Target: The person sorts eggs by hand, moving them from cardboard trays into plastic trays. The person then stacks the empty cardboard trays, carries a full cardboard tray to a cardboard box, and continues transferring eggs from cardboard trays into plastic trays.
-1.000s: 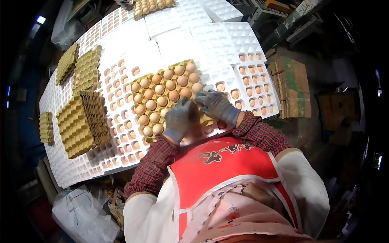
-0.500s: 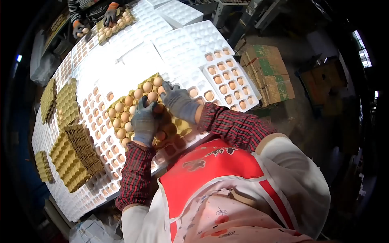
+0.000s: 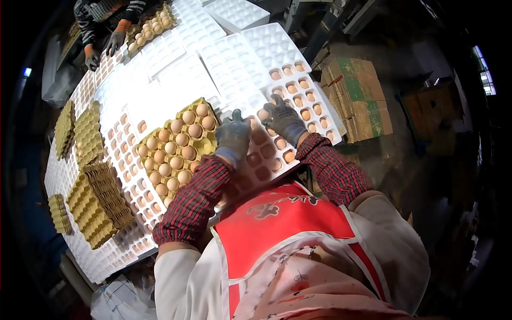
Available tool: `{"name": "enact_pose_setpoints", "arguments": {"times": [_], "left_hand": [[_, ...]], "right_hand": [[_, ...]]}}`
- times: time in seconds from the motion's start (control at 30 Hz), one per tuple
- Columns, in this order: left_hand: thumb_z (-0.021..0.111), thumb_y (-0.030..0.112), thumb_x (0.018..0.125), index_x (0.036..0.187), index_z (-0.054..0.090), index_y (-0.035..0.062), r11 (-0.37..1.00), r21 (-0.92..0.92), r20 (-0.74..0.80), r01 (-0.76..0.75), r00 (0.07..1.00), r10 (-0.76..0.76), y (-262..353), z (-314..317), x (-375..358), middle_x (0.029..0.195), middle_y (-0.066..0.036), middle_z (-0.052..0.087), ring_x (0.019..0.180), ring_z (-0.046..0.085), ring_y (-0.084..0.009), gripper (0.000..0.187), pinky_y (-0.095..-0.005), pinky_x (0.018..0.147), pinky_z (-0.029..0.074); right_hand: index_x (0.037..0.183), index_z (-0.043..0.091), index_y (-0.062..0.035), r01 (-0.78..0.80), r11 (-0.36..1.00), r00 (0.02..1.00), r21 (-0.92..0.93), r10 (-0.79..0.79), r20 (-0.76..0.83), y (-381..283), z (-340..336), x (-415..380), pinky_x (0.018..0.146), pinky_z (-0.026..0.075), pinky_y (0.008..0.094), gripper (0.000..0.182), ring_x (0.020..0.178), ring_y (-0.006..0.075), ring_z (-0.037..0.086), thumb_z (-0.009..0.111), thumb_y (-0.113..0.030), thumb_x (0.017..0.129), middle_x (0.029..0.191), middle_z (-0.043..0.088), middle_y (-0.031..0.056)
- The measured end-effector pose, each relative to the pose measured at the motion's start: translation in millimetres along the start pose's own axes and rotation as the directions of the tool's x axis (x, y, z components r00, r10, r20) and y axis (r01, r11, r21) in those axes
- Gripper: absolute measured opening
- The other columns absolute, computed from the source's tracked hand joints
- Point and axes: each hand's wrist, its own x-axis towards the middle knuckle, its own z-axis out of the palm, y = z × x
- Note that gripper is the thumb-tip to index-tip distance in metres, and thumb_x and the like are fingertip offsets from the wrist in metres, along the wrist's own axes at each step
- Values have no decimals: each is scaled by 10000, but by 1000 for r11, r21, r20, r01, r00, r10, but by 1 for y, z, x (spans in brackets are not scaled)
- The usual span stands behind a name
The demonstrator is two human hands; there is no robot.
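Observation:
My left hand (image 3: 233,136), in a grey glove, is over the white foam tray (image 3: 242,184) in front of me, close to the right edge of the pulp egg tray (image 3: 209,144). Its fingers point away from me and look apart; what lies beneath the palm is hidden. Also gloved, my right hand (image 3: 286,121) reaches over the foam cells farther right with fingers spread. An egg (image 3: 263,114) sits by its fingertips. Brown eggs (image 3: 182,140) fill most of the pulp tray, while several cups on its right side hold none.
Stacked pulp trays (image 3: 98,205) stand on the left among foam trays of eggs. A filled foam tray (image 3: 305,101) lies at the right. Across the table, a co-worker's gloved hands (image 3: 115,42) are near another pulp tray (image 3: 152,29). Flattened cardboard (image 3: 360,98) is beyond the right edge.
Both my hands have moved right, from the eggs in the pulp tray to the foam tray. Fewer eggs sit on the pulp tray's right side. The co-worker's hands have shifted too.

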Motion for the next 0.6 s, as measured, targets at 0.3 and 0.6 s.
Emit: {"name": "enact_pose_setpoints", "arguments": {"times": [0.3,0.6], "left_hand": [[694,213,842,1105,729,169,924,249,319,289,877,-360,-18,76,72,1172,-135,666,1087,680,-330,268,-521,706,596],[609,258,937,1288,608,121,909,-344,-211,233,925,-317,-14,72,105,1309,-175,615,1150,624,-376,377,-499,922,532]], "right_hand": [[1286,636,-114,392,919,915,44,-394,85,13,24,65,986,508,444,417,1171,362,619,680,-278,904,1374,572,198],[1215,654,-20,89,459,996,884,-56,-71,21,15,110,911,510,301,348,1004,172,630,648,-88,874,1118,684,67]]}}
